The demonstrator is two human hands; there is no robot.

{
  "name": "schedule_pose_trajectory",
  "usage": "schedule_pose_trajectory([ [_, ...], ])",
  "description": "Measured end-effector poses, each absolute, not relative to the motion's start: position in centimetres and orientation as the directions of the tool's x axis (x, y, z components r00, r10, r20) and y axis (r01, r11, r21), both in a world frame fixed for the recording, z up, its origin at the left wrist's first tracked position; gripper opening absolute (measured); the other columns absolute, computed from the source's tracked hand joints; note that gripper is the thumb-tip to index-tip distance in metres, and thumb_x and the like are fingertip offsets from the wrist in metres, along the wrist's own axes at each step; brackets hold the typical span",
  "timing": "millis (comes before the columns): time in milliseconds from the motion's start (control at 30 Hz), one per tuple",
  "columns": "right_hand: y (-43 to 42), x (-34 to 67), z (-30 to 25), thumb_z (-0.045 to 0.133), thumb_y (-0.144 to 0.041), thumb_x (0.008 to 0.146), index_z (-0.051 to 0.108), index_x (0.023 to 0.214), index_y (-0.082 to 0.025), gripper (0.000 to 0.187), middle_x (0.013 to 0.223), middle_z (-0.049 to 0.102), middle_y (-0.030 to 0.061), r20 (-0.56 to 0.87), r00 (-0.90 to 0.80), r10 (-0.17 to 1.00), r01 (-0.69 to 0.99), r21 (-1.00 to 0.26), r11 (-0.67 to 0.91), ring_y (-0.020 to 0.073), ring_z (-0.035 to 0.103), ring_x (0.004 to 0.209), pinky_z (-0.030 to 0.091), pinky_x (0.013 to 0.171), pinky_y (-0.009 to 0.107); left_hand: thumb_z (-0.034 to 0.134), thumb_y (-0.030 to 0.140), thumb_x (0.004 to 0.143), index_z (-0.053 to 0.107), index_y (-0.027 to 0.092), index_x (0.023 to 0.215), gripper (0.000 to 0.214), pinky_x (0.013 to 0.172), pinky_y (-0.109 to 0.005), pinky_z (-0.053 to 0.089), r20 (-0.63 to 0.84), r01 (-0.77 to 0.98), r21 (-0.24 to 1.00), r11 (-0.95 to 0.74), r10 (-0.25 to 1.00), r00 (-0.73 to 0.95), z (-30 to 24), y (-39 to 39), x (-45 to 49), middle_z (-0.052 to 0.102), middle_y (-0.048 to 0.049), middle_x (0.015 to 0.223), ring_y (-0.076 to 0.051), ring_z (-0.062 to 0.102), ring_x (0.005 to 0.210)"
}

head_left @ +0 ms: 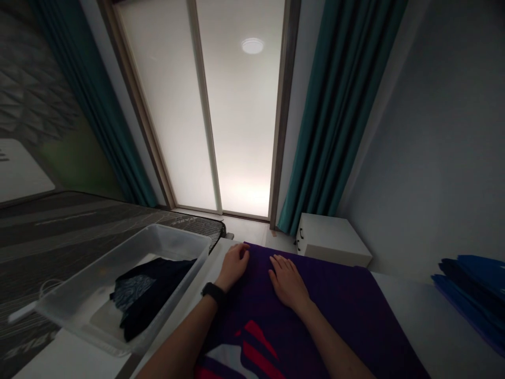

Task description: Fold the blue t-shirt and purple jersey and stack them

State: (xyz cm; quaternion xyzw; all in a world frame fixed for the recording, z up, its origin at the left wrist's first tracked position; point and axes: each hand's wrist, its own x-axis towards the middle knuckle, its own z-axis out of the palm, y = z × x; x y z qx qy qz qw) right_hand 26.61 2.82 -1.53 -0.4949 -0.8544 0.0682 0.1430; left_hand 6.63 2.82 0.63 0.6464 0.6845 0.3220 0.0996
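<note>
Frosted glass doors [240, 121] are glowing at the far end of a dim room, with teal curtains [343, 105] hanging on either side and a white cabinet [331, 239] standing just beyond a white table [437, 331]. On that table, a purple garment [335, 300] is lying spread out flat, its red and white print [244, 358] showing at the near end, closest to the person.

The left hand [234, 266], with a black watch [213, 293] on its wrist, is resting at the garment's far left corner. Its fingers are loosely curled and are meeting the cloth, but we can't tell from this view whether they're pinching anything. The right hand [288, 281] is lying open on the purple cloth, fingers fanned and palm down, pressing on the fabric without gathering any of it.

This garment is looking soft and light, so it should slump and slide rather than hold a shape. The far corners and edges look like the best places to take hold, pinching the cloth between fingers and thumb.

Just left of the left hand, a clear plastic bin [179, 237] is sitting with dark clothes [150, 289] inside, next to a dark grey bed [59, 221]. Over at the right end of the table, a blue stack [469, 295] is lying in a neat pile.
</note>
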Motion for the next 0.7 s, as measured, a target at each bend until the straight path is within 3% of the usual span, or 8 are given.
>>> schedule_pose_trajectory([
  [133,2.9,26.6,-1.6,0.026,-0.034,0.099,0.047,0.142,-0.015,0.051,0.148,0.045,0.0101,0.175,-0.475,0.862,0.821,-0.265,0.506,0.0241,0.035,0.139,0.02,0.117,0.042,0.053,0.024,0.089,0.069,0.019,0.097,0.018,0.088,-0.036,0.043,0.216,0.857,0.5,0.125,0.94,-0.264,0.6,4.7,4.6,0.07,-0.0065,0.089,-0.024,0.062,0.097],
  [367,3.0,26.6,-1.7,0.029,-0.034,0.098,0.049,0.14,-0.017,0.05,0.147,0.047,0.009,0.18,-0.465,0.867,0.821,-0.278,0.498,0.0241,0.037,0.138,0.021,0.117,0.043,0.056,0.037,0.088,0.069,0.019,0.087,0.022,0.09,-0.038,0.039,0.131,0.85,0.462,0.254,0.928,-0.349,0.2,7.6,4.9,0.071,-0.0093,0.1,-0.028,0.061,0.104],
  [533,2.9,26.6,-1.5,0.029,-0.033,0.098,0.048,0.14,-0.016,0.05,0.147,0.047,0.0099,0.179,-0.47,0.864,0.819,-0.277,0.503,0.0244,0.036,0.138,0.02,0.117,0.043,0.063,0.033,0.083,0.068,0.018,0.082,0.016,0.089,-0.04,0.039,0.093,0.791,0.554,0.258,0.925,-0.367,0.0,8.9,5.1,0.071,-0.0089,0.094,-0.028,0.063,0.099],
  [700,3.0,26.7,-1.7,0.029,-0.033,0.098,0.049,0.14,-0.016,0.049,0.147,0.047,0.0098,0.18,-0.472,0.863,0.814,-0.287,0.505,0.025,0.036,0.138,0.021,0.117,0.044,0.061,0.026,0.085,0.065,0.018,0.087,0.009,0.078,-0.03,0.045,0.09,0.659,0.725,0.199,0.922,-0.378,0.8,9.1,5.4,0.071,-0.0055,0.086,-0.021,0.065,0.085],
])
